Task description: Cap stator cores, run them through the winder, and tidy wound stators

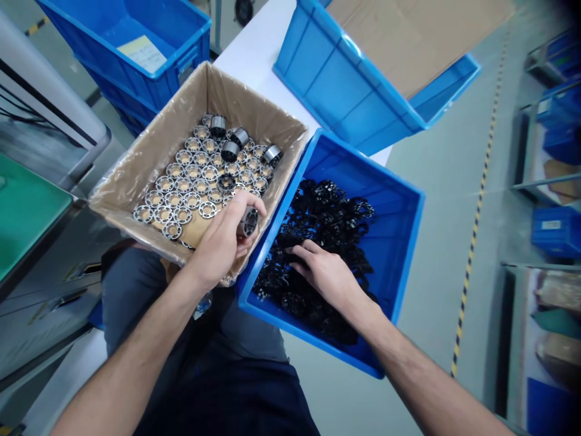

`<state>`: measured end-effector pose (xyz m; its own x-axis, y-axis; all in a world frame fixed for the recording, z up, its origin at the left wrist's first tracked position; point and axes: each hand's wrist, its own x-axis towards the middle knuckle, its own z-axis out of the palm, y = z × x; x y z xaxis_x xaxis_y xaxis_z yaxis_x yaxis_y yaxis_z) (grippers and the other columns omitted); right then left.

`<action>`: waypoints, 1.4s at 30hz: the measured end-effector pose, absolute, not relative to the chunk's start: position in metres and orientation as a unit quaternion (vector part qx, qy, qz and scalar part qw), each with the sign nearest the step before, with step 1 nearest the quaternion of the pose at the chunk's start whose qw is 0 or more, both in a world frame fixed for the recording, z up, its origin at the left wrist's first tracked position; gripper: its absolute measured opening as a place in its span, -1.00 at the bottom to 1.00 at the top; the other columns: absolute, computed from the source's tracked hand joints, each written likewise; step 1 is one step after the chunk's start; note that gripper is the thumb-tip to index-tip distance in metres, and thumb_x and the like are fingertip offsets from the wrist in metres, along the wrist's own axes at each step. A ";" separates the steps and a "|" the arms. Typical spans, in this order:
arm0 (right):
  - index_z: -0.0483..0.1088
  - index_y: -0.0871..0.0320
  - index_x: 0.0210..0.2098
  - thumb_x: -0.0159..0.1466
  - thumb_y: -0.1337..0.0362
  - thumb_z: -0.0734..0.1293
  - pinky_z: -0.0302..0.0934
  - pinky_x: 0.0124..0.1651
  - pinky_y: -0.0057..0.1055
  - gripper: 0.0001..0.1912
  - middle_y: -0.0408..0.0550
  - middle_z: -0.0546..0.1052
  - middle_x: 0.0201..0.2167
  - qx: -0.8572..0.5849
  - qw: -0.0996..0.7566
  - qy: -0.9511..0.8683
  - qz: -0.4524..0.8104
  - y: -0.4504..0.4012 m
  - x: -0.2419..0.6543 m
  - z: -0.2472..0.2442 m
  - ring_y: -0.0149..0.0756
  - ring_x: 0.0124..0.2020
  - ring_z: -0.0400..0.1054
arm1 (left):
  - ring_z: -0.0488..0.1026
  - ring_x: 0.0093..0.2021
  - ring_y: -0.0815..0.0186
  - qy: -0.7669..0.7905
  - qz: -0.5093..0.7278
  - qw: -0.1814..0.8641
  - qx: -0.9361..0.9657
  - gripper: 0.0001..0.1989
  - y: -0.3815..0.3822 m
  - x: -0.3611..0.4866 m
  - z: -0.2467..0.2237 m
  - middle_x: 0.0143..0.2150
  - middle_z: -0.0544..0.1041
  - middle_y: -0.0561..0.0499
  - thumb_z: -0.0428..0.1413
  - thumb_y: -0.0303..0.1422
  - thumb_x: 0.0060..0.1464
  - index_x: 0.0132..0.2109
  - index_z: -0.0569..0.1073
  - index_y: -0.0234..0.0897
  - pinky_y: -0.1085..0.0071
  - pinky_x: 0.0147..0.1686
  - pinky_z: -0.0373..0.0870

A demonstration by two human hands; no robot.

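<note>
My left hand (224,236) is closed around a metal ring part (248,222) with a dark inner face, over the front right side of a plastic-lined carton (136,151). Rows of silver rings (193,172) lie in the carton, with several thicker black-and-silver parts (230,151) on top of them. To the right, my right hand (320,266) reaches into a blue bin (394,242) holding a heap of black parts (336,212). Its fingers are pinched at a black piece (290,254), whose outline blends into the heap.
Behind the blue bin, another blue crate (327,72) holds a cardboard sheet (417,36). Stacked blue crates (177,72) stand at the back left. A green surface (27,212) lies at the far left, and shelves with bins (556,230) at the right.
</note>
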<state>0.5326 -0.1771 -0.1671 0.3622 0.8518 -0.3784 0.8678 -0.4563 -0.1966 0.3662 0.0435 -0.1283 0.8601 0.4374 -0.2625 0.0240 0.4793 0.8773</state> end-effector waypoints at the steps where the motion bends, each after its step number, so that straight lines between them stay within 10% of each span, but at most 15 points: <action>1: 0.68 0.06 0.26 0.57 0.34 0.47 0.64 -0.16 -0.24 -0.70 0.01 0.75 0.06 0.824 0.010 0.522 -0.218 -0.178 0.534 -0.166 -0.10 -0.16 0.77 | 0.09 -0.55 0.39 0.225 0.126 0.828 0.499 -0.54 0.043 0.366 -0.130 -0.49 0.25 0.16 0.03 0.14 0.61 -0.08 0.44 -0.13 0.48 -0.57 0.06; 5: 0.72 0.04 0.15 0.58 0.29 0.48 0.63 -0.01 -0.25 -0.79 -0.02 0.78 0.01 0.830 -0.148 0.497 -0.205 -0.179 0.538 -0.151 -0.11 -0.02 0.76 | 0.13 -0.51 0.36 0.202 0.128 0.826 0.511 -0.52 0.044 0.362 -0.134 -0.45 0.27 0.13 0.01 0.13 0.61 -0.13 0.42 -0.15 0.42 -0.52 0.11; 8: 0.73 0.07 -0.07 0.46 0.22 0.62 0.58 -0.21 -0.31 -0.91 -0.03 0.81 -0.03 0.798 -0.359 0.430 -0.223 -0.172 0.533 -0.131 -0.27 -0.33 0.67 | 0.19 -0.45 0.34 0.182 0.120 0.819 0.530 -0.59 0.045 0.359 -0.135 -0.38 0.30 0.10 0.00 0.06 0.61 -0.06 0.43 -0.15 0.39 -0.46 0.18; 14: 0.67 0.06 -0.37 0.06 0.25 0.86 0.47 -0.42 -0.49 -0.64 -0.15 0.78 -0.34 0.700 -0.595 0.326 -0.225 -0.123 0.504 -0.089 -0.39 -0.47 0.57 | 0.19 -0.47 0.36 0.175 0.135 0.815 0.535 -0.61 0.041 0.354 -0.132 -0.34 0.33 0.13 0.03 0.13 0.65 0.20 0.42 -0.06 0.38 -0.47 0.18; 24: 0.80 0.02 -0.02 0.17 0.45 0.74 0.57 -0.28 -0.53 -0.59 -0.24 0.81 -0.31 0.663 -0.618 0.314 -0.282 -0.091 0.490 -0.091 -0.45 -0.43 0.64 | 0.28 -0.38 0.32 0.192 0.167 0.801 0.543 -0.50 0.037 0.349 -0.140 -0.25 0.43 0.07 -0.04 0.17 0.66 0.34 0.46 -0.05 0.34 -0.38 0.28; 36: 0.85 -0.05 -0.09 0.11 0.46 0.77 0.58 -0.27 -0.49 -0.59 -0.22 0.80 -0.32 0.668 -0.621 0.294 -0.286 -0.087 0.487 -0.093 -0.38 -0.36 0.67 | 0.26 -0.36 0.26 0.192 0.134 0.792 0.563 -0.60 0.039 0.349 -0.130 -0.26 0.45 0.07 -0.03 0.06 0.68 0.30 0.52 -0.01 0.30 -0.32 0.28; 42: 0.84 0.01 -0.14 0.07 0.42 0.77 0.64 -0.23 -0.40 -0.63 -0.19 0.79 -0.34 0.669 -0.631 0.264 -0.291 -0.087 0.483 -0.098 -0.33 -0.38 0.66 | 0.51 -0.11 0.23 0.178 0.134 0.799 0.559 -0.64 0.040 0.351 -0.126 0.08 0.59 -0.01 -0.02 0.00 0.68 0.27 0.53 -0.03 0.29 -0.04 0.51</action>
